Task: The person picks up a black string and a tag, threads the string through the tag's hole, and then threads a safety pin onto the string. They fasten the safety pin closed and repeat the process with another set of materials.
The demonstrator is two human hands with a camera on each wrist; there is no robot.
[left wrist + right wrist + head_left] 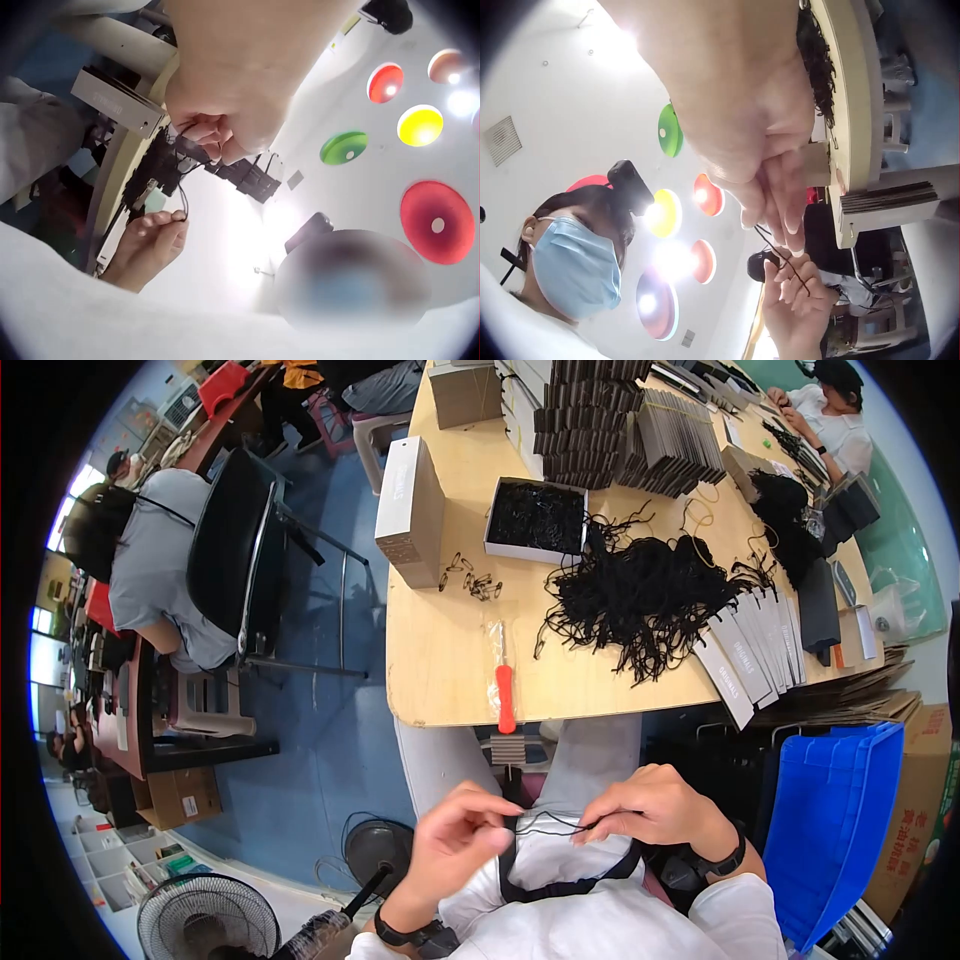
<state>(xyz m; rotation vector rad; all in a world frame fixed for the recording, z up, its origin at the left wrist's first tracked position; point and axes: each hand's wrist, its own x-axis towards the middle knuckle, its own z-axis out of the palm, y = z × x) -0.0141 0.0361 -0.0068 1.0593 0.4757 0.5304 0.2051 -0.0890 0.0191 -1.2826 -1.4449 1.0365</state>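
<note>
Between my two hands, over the lap, runs a thin black cord (548, 818), looped in its middle. My left hand (458, 845) pinches one end of it between thumb and fingers. The other end is held between the thumb and fingertips of my right hand (655, 807). In the left wrist view the cord (182, 191) hangs in strands from the left hand (225, 112) to the right hand's fingertips. From the right wrist, the cord (786, 262) crosses the left hand's fingers (799, 281).
On the table lie a pile of black cords (640, 600), a white box of black pieces (536, 552), small metal clips (482, 588), a red-handled tool (504, 700) and fanned grey tags (745, 660). Stacked cards (590, 430) stand behind. A blue crate (835, 810) is at right.
</note>
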